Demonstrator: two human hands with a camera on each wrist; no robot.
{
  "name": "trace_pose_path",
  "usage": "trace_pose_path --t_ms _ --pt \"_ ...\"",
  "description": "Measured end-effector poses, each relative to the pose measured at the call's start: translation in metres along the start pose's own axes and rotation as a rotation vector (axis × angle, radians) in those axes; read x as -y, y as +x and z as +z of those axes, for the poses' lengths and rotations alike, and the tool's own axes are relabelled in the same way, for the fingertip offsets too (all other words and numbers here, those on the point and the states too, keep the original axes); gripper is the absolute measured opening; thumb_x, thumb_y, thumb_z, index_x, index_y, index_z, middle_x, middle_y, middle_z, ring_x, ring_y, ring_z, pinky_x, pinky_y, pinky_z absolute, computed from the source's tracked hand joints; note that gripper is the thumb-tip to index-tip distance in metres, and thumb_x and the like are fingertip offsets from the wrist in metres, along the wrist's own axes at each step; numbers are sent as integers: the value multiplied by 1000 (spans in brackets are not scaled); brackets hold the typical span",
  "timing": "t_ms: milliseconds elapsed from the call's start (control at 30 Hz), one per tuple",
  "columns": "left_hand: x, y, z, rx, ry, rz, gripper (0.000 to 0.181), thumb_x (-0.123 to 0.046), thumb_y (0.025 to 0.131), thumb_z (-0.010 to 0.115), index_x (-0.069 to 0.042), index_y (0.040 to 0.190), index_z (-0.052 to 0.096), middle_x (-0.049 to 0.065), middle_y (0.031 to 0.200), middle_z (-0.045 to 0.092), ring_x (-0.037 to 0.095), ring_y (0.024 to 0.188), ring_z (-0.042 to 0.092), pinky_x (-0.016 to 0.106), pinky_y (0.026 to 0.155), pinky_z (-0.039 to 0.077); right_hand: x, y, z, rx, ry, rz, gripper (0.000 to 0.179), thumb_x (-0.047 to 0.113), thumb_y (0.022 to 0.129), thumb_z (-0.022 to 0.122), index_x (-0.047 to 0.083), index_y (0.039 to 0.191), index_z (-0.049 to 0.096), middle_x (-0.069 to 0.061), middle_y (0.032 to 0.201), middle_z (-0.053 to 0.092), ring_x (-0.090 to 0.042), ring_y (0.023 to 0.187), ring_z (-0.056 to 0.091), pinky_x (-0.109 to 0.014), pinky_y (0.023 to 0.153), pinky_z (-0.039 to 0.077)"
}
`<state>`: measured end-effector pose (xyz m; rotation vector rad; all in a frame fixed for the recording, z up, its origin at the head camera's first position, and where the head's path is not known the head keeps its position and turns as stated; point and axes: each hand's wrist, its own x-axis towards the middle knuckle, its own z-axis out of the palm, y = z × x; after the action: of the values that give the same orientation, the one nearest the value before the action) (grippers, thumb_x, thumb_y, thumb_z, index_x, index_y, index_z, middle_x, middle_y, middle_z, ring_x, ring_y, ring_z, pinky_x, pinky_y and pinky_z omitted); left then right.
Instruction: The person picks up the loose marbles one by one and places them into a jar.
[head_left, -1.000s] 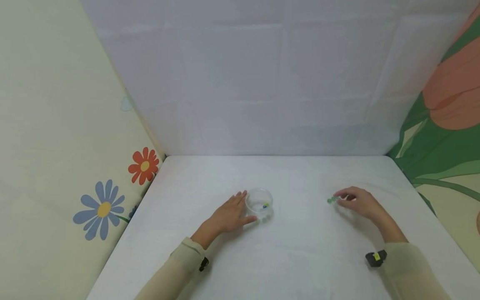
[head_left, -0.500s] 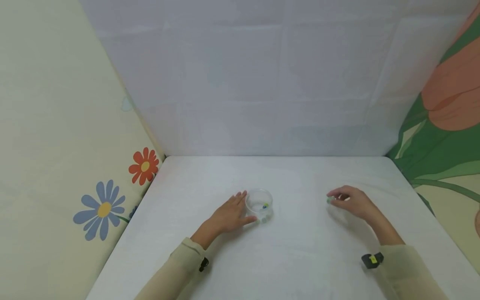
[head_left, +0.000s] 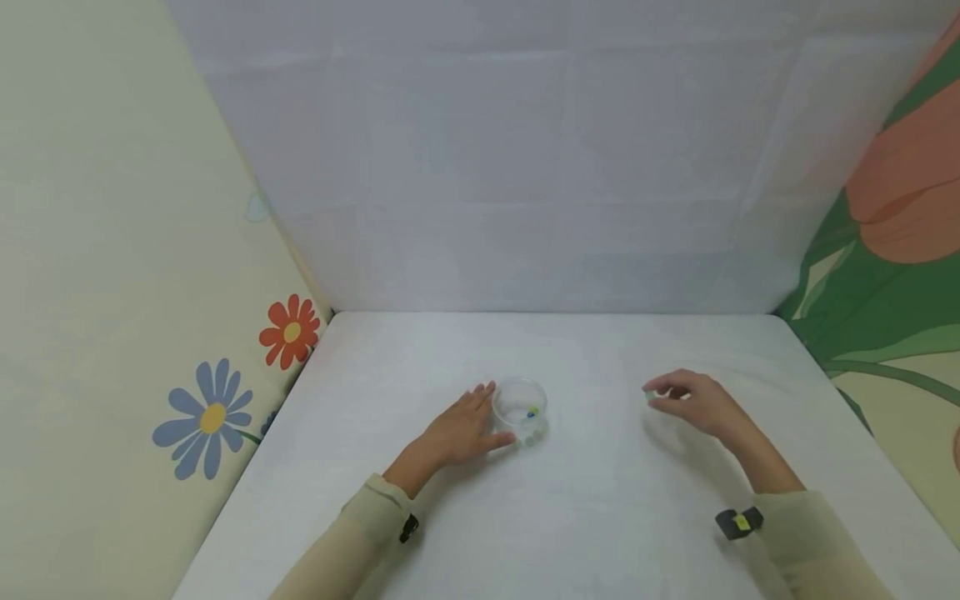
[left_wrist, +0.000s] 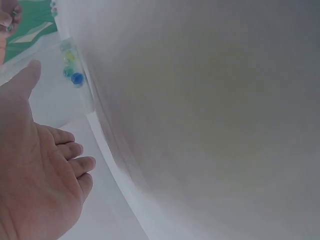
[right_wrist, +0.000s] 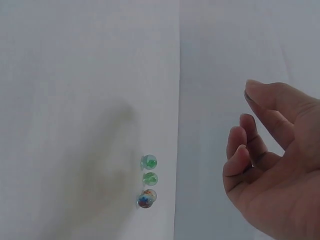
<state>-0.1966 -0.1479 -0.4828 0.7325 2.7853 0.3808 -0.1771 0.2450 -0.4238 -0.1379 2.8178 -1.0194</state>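
Note:
A clear round bowl [head_left: 513, 403] stands on the white table, with several coloured marbles [left_wrist: 69, 70] low inside it, blue, yellow and green. My left hand [head_left: 459, 429] lies along the bowl's left side, fingers straight and thumb stretched out in front of it. To the right, my right hand [head_left: 692, 403] pinches a small pale green marble [head_left: 649, 396] between thumb and fingertips, over the table. In the right wrist view that marble is hidden behind the right hand [right_wrist: 275, 160]. Several more marbles [right_wrist: 149, 178], green and multicoloured, lie in a row on the cloth there.
A white cloth covers the table [head_left: 585, 517] and a white sheet [head_left: 555, 167] rises behind its back edge. Walls with painted flowers [head_left: 213, 418] flank both sides. Each wrist carries a small black camera [head_left: 739, 523].
My right hand has shifted slightly left with the marble, and the green marbles that showed beside its fingertips are now covered by it in the head view. My left hand and the bowl stay put.

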Motion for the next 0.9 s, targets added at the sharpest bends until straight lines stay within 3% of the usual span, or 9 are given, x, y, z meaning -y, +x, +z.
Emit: trace_pose_path --t_ms 567,900 --pt "-1 3 7 -2 5 2 99 -71 97 44 -1 162 14 10 170 12 27 157 11 40 128 14 18 2 16 5 60 -77 25 20 94 73 9 116 74 -11 112 66 -23 97 59 -30 71 49" --pt "0 3 2 -8 22 5 99 -70 97 46 1 161 16 12 169 14 28 156 14 41 128 14 34 10 30 14 90 -129 24 21 94 74 11 115 75 -5 105 68 -20 94 59 -31 73 50"
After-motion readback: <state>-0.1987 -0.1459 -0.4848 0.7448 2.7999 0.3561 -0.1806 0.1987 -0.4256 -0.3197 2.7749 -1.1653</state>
